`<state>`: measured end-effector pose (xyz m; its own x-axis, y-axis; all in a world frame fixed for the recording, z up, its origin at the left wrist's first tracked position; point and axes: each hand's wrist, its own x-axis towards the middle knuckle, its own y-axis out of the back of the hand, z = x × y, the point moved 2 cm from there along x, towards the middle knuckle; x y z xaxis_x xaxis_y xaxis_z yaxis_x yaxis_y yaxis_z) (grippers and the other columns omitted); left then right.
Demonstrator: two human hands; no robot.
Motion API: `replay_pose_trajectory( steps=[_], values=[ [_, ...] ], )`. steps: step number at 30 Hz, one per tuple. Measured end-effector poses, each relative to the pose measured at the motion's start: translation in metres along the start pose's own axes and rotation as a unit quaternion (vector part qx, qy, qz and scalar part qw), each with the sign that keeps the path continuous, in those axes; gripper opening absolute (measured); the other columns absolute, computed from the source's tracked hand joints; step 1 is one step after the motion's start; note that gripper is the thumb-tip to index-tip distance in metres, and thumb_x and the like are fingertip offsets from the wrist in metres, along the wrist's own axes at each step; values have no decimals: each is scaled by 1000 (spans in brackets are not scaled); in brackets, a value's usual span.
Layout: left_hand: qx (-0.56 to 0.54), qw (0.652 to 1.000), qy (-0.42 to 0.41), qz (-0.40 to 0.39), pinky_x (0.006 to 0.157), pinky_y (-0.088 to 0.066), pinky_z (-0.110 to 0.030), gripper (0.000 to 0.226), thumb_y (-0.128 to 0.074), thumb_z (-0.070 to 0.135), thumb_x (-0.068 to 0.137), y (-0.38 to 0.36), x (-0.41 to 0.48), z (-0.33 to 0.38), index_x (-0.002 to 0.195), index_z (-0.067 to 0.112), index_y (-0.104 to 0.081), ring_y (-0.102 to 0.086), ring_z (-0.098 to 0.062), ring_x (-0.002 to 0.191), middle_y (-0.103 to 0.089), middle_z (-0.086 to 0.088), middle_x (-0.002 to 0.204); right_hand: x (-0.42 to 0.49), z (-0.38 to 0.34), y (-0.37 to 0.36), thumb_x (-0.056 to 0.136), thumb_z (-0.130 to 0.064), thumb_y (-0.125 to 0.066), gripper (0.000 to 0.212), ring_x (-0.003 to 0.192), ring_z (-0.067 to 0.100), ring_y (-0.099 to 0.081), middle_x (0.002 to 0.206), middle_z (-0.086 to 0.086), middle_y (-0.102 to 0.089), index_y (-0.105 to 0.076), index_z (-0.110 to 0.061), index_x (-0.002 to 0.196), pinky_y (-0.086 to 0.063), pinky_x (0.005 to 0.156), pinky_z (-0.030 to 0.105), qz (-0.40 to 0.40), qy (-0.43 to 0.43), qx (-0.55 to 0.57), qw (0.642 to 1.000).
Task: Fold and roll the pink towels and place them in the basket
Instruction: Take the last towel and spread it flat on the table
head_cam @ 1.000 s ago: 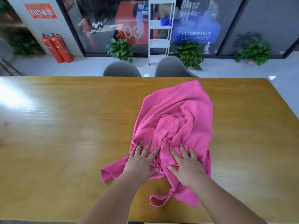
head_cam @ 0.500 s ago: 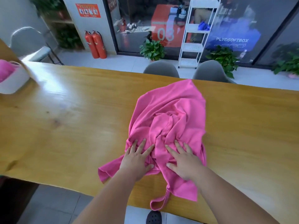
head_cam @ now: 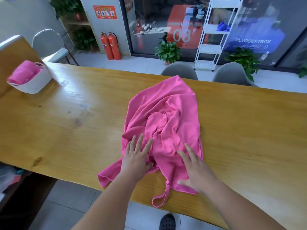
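Two things could spoil the fold from here. The pink towel (head_cam: 166, 122) lies crumpled on the surface (head_cam: 66, 122), bunched in deep creases at its middle. If it is folded before those creases are smoothed outward, they will likely be trapped and the roll will come out lumpy. Its near corner and its hanging loop (head_cam: 160, 198) also reach the surface's near edge, so a pull toward the body could drag the cloth over the side.

Both hands lie flat on the near part of the towel and hold nothing. The left hand (head_cam: 136, 161) has its fingers straight and spread, palm down on the near-left folds, with the thumb against a ridge of cloth. The right hand (head_cam: 197, 170) presses the near-right part, fingers straight, with the thumb by the hem.

The basket (head_cam: 31, 82) stands well apart at the far left of the surface, with pink cloth already in it.
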<state>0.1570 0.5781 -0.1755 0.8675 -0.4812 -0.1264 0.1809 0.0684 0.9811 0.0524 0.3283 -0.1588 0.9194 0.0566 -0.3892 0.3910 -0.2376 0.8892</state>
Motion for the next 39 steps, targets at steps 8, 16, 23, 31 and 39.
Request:
replay_pose_trajectory(
  steps=[8,16,23,31,39],
  values=[
    [10,991,-129,32,130,-1,-50,72,-70,55,91,2,16,9,156,47,-41,2,-30,163,-10,6,176,-13,12,-5,100,-42,-66,24,145,20,-44,168,-3,-24,-61,-31,121,-45,109,33,47,-18,32,998],
    [-27,988,-144,40,131,-2,-48,62,-65,55,96,22,46,28,153,41,-47,-7,-29,163,-25,3,172,-19,60,40,102,-37,-65,8,78,12,-64,85,-14,-69,-63,-34,95,-50,69,41,145,-132,199,960],
    [-56,986,-133,78,119,-32,-42,54,-72,52,92,54,81,73,139,30,-60,-53,-27,135,-64,4,137,-37,121,96,100,-30,-69,12,85,12,-69,86,-13,-73,-68,-36,90,-51,69,34,214,-197,266,919],
    [-102,976,-109,158,105,-45,-45,31,-75,36,92,98,116,127,118,25,-63,-69,-30,99,-75,3,98,-70,162,141,95,-43,-75,16,72,13,-68,76,-8,-74,-74,-29,88,-43,58,30,275,-217,298,888],
    [-78,969,-136,193,81,-50,-42,14,-68,33,98,140,176,195,97,21,-75,-67,-30,86,-72,0,91,-94,229,191,87,-50,-82,21,74,14,-67,78,-6,-76,-80,-29,86,-43,55,26,282,-221,331,873]
  ],
)
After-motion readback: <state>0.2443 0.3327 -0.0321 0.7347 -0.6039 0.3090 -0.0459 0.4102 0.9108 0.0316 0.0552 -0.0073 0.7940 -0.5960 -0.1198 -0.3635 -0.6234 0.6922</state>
